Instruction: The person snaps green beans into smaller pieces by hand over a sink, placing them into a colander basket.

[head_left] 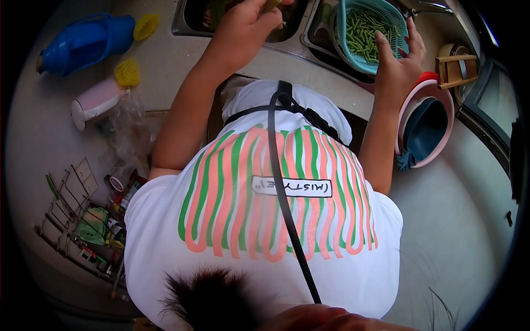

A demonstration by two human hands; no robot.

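My left hand (251, 23) is over the dark left sink basin (190, 15), at the top edge of the view. Its fingers are closed on a pale green vegetable piece (270, 5), mostly hidden by the fingers and cut off by the frame. On the right, a teal plastic basket (349, 54) full of cut green beans (364, 34) sits in the other basin. My right hand (398, 62) grips the basket's right rim, with the thumb on the inner side over the beans and the other fingers along the outer side.
A faucet (433, 7) reaches in behind the basket. Stacked basins (406, 129) stand at right, below a wooden grater-like tool (457, 70). A blue thermos (83, 44), a pink-and-white appliance (96, 102) and yellow mesh pieces (127, 73) are at left. A wire rack (55, 212) holds bottles lower left.
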